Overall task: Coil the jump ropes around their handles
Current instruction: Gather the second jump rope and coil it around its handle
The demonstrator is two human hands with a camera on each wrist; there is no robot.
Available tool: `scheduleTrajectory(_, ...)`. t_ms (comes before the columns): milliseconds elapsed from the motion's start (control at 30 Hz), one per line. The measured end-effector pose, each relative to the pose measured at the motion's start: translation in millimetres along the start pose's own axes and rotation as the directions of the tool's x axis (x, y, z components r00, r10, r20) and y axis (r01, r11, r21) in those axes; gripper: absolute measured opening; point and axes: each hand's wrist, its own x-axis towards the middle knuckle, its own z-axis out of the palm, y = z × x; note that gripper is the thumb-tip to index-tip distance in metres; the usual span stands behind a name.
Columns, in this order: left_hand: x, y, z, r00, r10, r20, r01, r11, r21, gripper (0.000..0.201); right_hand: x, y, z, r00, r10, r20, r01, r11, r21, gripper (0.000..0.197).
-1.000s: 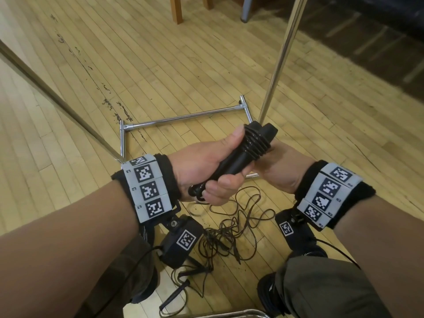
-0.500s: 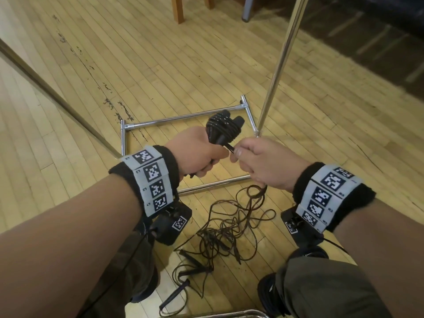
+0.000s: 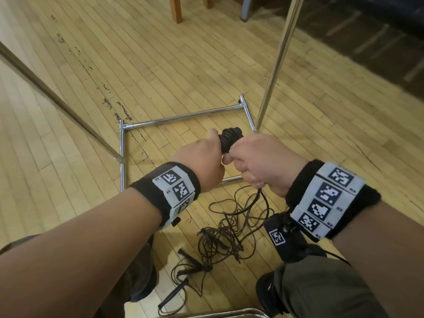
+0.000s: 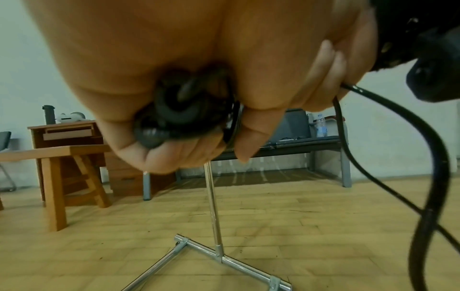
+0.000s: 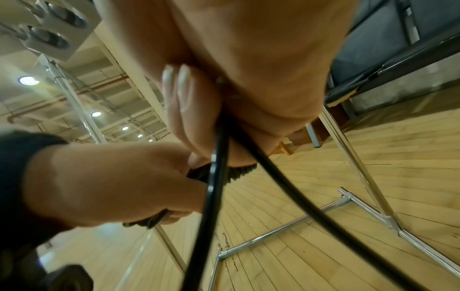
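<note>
Black rope [image 3: 257, 200] runs down from your right hand [image 3: 259, 164], whose fingers are curled tight around it, to a loose tangle [image 3: 220, 239] on the wooden floor [image 3: 160, 65] between your knees. Your left hand [image 3: 202, 164] grips the handles [image 3: 229, 138] (several turns already wrapped near the top), held above the floor just beside the right hand. A chrome stand [image 3: 183, 117] sits beyond both hands.
</note>
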Motion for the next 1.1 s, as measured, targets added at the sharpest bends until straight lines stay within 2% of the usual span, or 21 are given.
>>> scheduleTrajectory(67,-4,1,0,0.999,0.023,0.046,-0.023,1.0,0.001,0.039,2,4,0,0.999,0.033,-0.008,-0.033,0.999,0.008,0.025)
scheduleTrajectory(100,-4,1,0,0.997,0.036,0.07,-0.036,0.999,-0.009,0.052,2,6,-1,0.999,0.033,-0.022,-0.033,0.999,0.004,0.026)
scheduleTrajectory(167,-5,0,-1,0.99,0.07,0.126,-0.065,0.997,-0.04,0.08,3,8,-3,0.997,-0.008,-0.077,0.002,0.998,-0.069,0.036)
scheduleTrajectory(200,-6,-2,-2,0.984,0.084,0.158,-0.075,0.995,-0.064,0.087,3,9,-4,0.993,-0.05,-0.107,0.033,0.988,-0.148,0.044)
scheduleTrajectory(300,-5,-6,-6,0.969,0.139,0.206,-0.114,0.985,-0.126,0.088,3,11,-4,0.964,-0.203,-0.174,0.119,0.908,-0.401,0.06)
scheduleTrajectory(367,-5,-8,-9,0.97,0.173,0.168,-0.155,0.981,-0.115,0.088,5,12,-5,0.936,-0.27,-0.227,0.141,0.877,-0.459,0.067)
scheduleTrajectory(433,-3,-10,-10,0.976,0.194,0.102,-0.185,0.978,-0.095,0.09,7,13,-6,0.914,-0.291,-0.283,0.144,0.885,-0.442,0.065)
scheduleTrajectory(500,0,-12,-11,0.978,0.206,0.035,-0.203,0.976,-0.08,0.093,9,13,-7,0.9,-0.287,-0.328,0.141,0.904,-0.404,0.054)
scheduleTrajectory(633,4,-15,-14,0.979,0.196,-0.053,-0.199,0.977,-0.07,0.099,8,11,-7,0.875,-0.333,-0.35,0.197,0.908,-0.37,0.047)
scheduleTrajectory(767,2,-16,-15,0.973,0.192,-0.132,-0.217,0.951,-0.22,0.089,8,9,-10,0.856,-0.377,-0.355,0.262,0.907,-0.33,0.048)
scheduleTrajectory(833,1,-18,-17,0.979,0.181,-0.09,-0.202,0.871,-0.448,0.073,9,8,-12,0.849,-0.38,-0.367,0.278,0.912,-0.302,0.045)
scheduleTrajectory(933,1,-24,-19,0.985,0.172,-0.007,-0.114,0.623,-0.774,0.06,10,9,-15,0.845,-0.38,-0.376,0.282,0.914,-0.292,0.043)
scheduleTrajectory(1033,4,-24,-19,0.984,0.172,0.044,-0.025,0.384,-0.923,0.057,11,8,-14,0.855,-0.375,-0.358,0.298,0.921,-0.253,0.044)
scheduleTrajectory(1100,4,-23,-19,0.974,0.179,0.137,0.084,0.274,-0.958,0.054,12,10,-14,0.848,-0.395,-0.353,0.326,0.914,-0.241,0.045)
